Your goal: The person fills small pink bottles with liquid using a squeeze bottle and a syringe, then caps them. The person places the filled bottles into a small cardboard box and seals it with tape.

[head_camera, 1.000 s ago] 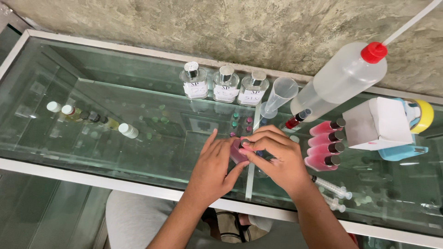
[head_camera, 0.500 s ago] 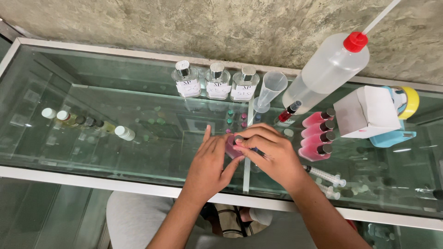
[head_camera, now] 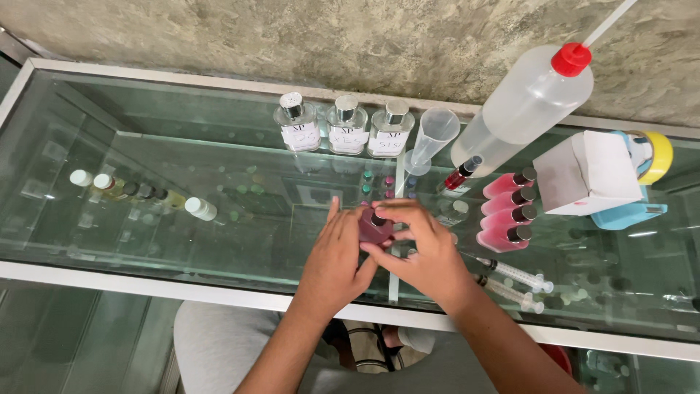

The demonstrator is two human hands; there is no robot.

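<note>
A small bottle of dark pink liquid (head_camera: 373,227) with a dark neck stands between my hands near the front of the glass counter (head_camera: 182,153). My left hand (head_camera: 332,263) cups its left side. Fingers of my right hand (head_camera: 426,252) curl over its top and right side. To the right lie several like bottles of pink liquid (head_camera: 504,208) in a row, with dark caps.
Three clear labelled glass bottles (head_camera: 346,128) stand at the back beside a plastic measuring cylinder (head_camera: 430,138) and a tilted wash bottle with a red cap (head_camera: 521,106). A white box (head_camera: 587,171), two syringes (head_camera: 510,281) and small vials (head_camera: 138,191) at left also lie here.
Both hands stay on the pink bottle; my right fingers have shifted over its top. The camera view has drifted slightly.
</note>
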